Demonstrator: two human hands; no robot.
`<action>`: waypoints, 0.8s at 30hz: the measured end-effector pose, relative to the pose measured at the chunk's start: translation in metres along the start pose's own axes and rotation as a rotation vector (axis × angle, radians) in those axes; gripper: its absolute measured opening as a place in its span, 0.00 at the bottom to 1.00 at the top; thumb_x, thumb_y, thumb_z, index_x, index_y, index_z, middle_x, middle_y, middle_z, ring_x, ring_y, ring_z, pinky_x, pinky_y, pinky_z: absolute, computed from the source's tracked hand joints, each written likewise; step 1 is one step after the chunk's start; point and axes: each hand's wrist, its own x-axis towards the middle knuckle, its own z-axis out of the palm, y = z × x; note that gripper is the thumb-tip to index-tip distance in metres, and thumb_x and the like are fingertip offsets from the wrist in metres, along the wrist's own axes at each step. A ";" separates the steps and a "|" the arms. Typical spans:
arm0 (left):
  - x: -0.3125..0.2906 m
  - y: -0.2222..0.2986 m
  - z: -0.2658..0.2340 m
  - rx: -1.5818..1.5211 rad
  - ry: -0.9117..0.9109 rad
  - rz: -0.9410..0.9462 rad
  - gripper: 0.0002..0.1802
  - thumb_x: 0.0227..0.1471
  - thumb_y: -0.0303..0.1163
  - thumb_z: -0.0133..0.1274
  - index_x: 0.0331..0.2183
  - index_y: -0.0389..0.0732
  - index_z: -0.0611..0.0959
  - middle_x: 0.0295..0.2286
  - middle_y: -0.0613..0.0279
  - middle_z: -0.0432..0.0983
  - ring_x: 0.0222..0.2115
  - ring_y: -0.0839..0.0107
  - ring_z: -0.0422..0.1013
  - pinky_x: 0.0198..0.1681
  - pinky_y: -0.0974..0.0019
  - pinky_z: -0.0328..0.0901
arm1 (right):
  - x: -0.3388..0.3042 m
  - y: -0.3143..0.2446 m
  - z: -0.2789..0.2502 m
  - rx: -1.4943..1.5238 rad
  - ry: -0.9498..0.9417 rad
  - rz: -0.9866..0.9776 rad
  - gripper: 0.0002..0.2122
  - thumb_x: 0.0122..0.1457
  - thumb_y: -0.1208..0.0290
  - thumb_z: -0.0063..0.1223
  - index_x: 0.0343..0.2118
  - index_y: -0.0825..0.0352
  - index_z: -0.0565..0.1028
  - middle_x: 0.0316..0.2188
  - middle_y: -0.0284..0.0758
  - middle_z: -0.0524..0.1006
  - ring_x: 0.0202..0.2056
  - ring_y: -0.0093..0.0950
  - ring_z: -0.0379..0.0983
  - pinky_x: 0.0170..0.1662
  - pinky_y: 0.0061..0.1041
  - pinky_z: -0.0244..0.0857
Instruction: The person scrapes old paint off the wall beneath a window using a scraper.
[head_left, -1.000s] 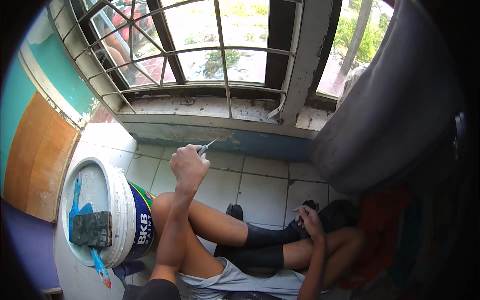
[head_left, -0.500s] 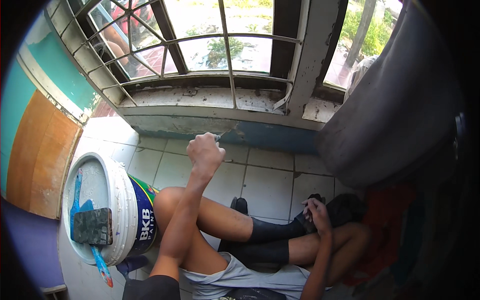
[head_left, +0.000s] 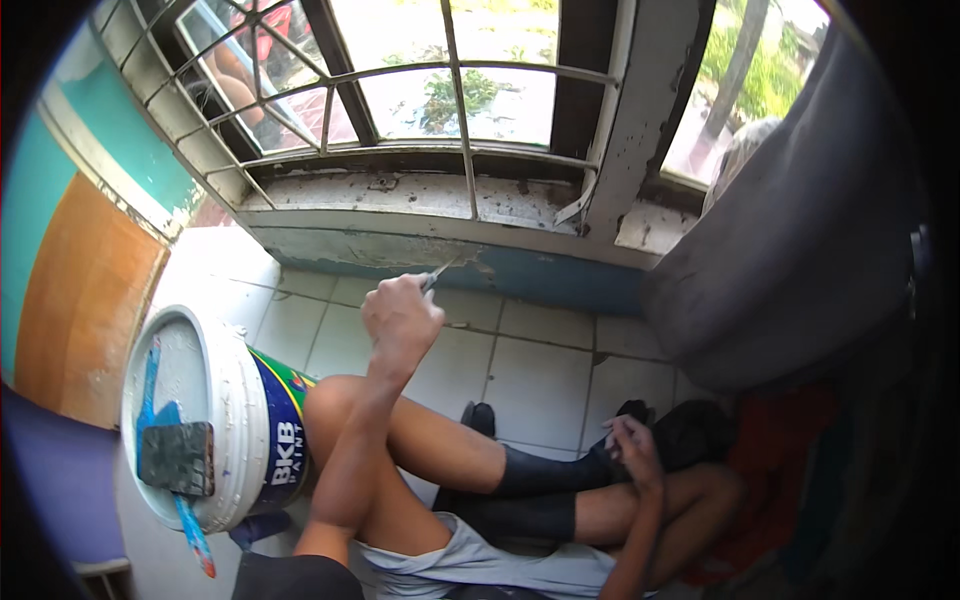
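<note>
My left hand (head_left: 403,318) is closed round the dark handle of a thin-bladed tool (head_left: 437,272). Its narrow pale blade points up and right at the low wall (head_left: 400,250), where the blue paint is peeled to a grey patch. Whether the tip touches the wall I cannot tell. Above my bent legs, near the dark shoes, hangs my right hand (head_left: 632,448), its fingers loosely apart and nothing visible in them.
A lidded paint bucket (head_left: 240,430) stands at my left, with a phone (head_left: 178,458) and blue-handled brushes (head_left: 196,535) on it. Metal window bars (head_left: 460,110) rise ahead. A grey curtain (head_left: 790,240) hangs at the right. White tiles (head_left: 540,370) cover the floor.
My left hand has drawn slightly back and left, and more of the blade shows. The right hand has shifted a little, its fingers less spread. The whole view has moved slightly.
</note>
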 end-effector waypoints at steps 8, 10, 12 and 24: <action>0.003 -0.012 0.012 -0.052 0.008 0.041 0.10 0.40 0.30 0.60 0.31 0.45 0.88 0.27 0.50 0.82 0.32 0.51 0.79 0.38 0.55 0.74 | 0.008 -0.003 0.006 0.061 -0.061 -0.007 0.13 0.69 0.63 0.45 0.38 0.69 0.76 0.22 0.26 0.71 0.23 0.13 0.63 0.28 0.14 0.57; 0.011 -0.013 0.007 0.120 -0.060 -0.004 0.10 0.43 0.31 0.59 0.32 0.47 0.89 0.27 0.51 0.82 0.32 0.51 0.79 0.38 0.56 0.73 | 0.005 -0.017 0.007 0.063 -0.062 -0.018 0.13 0.69 0.64 0.45 0.38 0.69 0.76 0.22 0.26 0.71 0.23 0.13 0.63 0.28 0.14 0.57; 0.009 -0.013 0.000 0.089 -0.045 -0.002 0.12 0.42 0.32 0.59 0.34 0.47 0.88 0.28 0.50 0.81 0.32 0.52 0.79 0.38 0.56 0.72 | 0.004 -0.021 0.009 0.079 -0.011 -0.026 0.13 0.69 0.64 0.45 0.38 0.69 0.76 0.22 0.26 0.72 0.22 0.13 0.63 0.27 0.14 0.56; -0.017 0.001 0.004 -0.047 0.050 0.079 0.12 0.38 0.30 0.59 0.31 0.47 0.89 0.26 0.51 0.81 0.30 0.52 0.79 0.37 0.57 0.73 | 0.002 0.000 0.010 0.053 -0.026 -0.006 0.13 0.69 0.65 0.45 0.39 0.69 0.76 0.22 0.26 0.72 0.21 0.12 0.63 0.27 0.14 0.58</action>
